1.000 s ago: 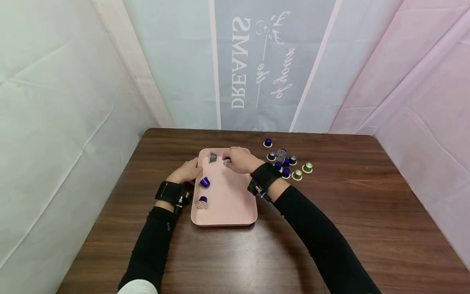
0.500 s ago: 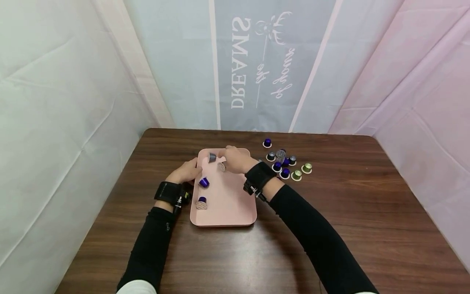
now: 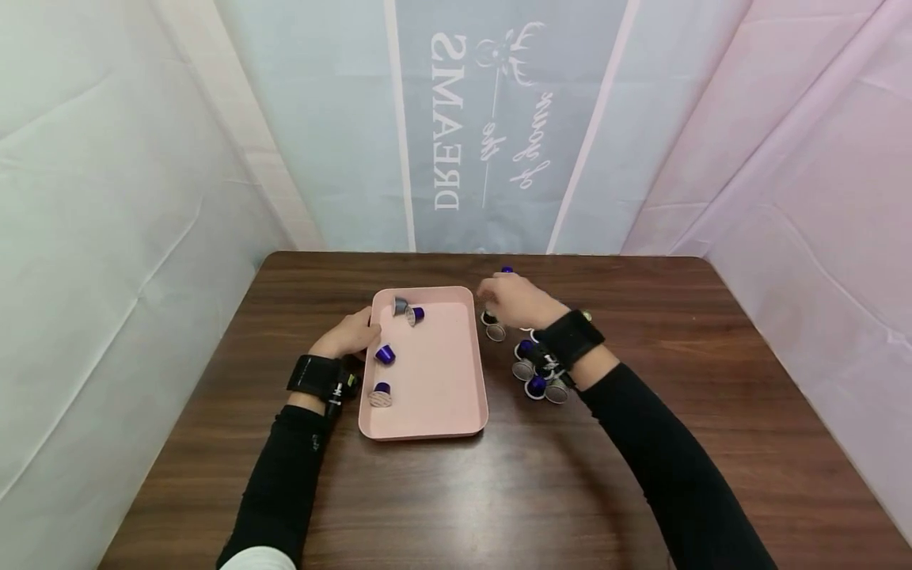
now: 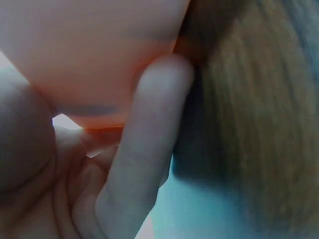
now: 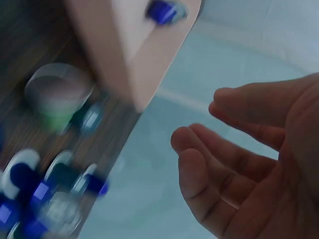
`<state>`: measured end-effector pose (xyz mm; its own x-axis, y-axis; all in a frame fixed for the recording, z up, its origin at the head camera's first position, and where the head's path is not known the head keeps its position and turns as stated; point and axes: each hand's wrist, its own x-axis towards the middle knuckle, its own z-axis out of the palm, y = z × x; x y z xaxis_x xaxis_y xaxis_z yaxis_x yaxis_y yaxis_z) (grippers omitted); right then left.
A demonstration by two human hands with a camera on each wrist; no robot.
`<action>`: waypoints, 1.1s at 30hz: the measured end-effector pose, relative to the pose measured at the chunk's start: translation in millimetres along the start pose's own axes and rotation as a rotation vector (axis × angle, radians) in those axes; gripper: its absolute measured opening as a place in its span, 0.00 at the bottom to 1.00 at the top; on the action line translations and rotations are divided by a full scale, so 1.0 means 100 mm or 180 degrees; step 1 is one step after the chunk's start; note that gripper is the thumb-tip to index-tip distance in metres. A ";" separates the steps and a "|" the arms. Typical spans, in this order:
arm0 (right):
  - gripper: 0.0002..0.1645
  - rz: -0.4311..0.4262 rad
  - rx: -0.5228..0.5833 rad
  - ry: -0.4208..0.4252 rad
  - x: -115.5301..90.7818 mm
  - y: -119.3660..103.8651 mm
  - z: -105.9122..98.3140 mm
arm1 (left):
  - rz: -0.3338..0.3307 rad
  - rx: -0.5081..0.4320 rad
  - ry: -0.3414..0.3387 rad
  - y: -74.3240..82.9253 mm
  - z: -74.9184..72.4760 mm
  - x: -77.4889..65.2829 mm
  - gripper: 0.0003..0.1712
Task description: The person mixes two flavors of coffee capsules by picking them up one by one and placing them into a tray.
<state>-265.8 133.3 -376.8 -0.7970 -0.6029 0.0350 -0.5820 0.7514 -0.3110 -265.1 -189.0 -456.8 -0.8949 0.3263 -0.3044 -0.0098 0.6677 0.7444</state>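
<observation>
A pink tray (image 3: pixel 435 380) lies on the table with coffee capsules along its left side. Near its far left corner a grey capsule (image 3: pixel 400 305) sits against a purple capsule (image 3: pixel 417 315). Lower down are another purple capsule (image 3: pixel 385 355) and one with a patterned lid (image 3: pixel 381 396). My left hand (image 3: pixel 345 336) grips the tray's left edge, thumb at the rim. My right hand (image 3: pixel 520 301) hovers over loose capsules right of the tray, its fingers (image 5: pixel 192 172) loosely bent and nothing between them. That hand and wrist hide part of the group.
Several purple, dark and clear-rimmed capsules, such as a blue-purple one (image 3: pixel 537 386), lie beneath the right wrist. A lone purple capsule (image 3: pixel 507 270) stands behind the right hand. The brown wooden table (image 3: pixel 427 507) ends at a hanging cloth (image 3: pixel 477 158).
My right hand has let go of the purple capsule beside the grey one in the tray and moved right over the loose capsules. My left hand keeps its grip on the tray.
</observation>
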 end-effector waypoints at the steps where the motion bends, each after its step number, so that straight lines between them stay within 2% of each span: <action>1: 0.14 0.0014 0.0007 0.0034 -0.06 0.10 -0.01 | 0.0006 0.0023 0.0002 0.00 0.00 0.00 0.25; 4: 0.12 0.0103 0.0041 0.0154 -0.25 0.38 -0.04 | 0.0026 0.0081 0.0016 0.02 -0.01 -0.03 0.25; 7: 0.12 0.0319 0.0117 0.0206 -0.46 0.65 -0.05 | 0.0040 0.0104 0.0021 0.03 -0.01 -0.05 0.25; 12: 0.13 0.0600 0.0126 0.0124 -0.76 0.99 -0.04 | 0.0052 0.0108 0.0009 0.04 -0.02 -0.07 0.26; 15: 0.14 0.0639 0.0097 0.0070 -0.88 1.13 0.00 | 0.0058 0.0092 0.0001 0.04 -0.02 -0.06 0.26; 21: 0.14 0.0640 0.0032 -0.0007 -1.00 1.29 0.09 | 0.0047 0.0074 -0.0016 0.05 -0.02 -0.06 0.26; 26: 0.12 0.0612 0.0015 -0.0041 -1.01 1.33 0.15 | 0.0034 0.0052 -0.0017 0.05 -0.01 -0.06 0.26; 33: 0.13 0.0748 0.0031 -0.0163 -1.02 1.37 0.20 | 0.0032 0.0022 -0.0034 0.04 -0.01 -0.05 0.26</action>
<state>-260.7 292.5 -441.5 -0.9011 -0.4247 -0.0877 -0.3796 0.8702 -0.3141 -261.3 -188.8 -451.3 -0.8901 0.3401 -0.3035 0.0021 0.6689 0.7433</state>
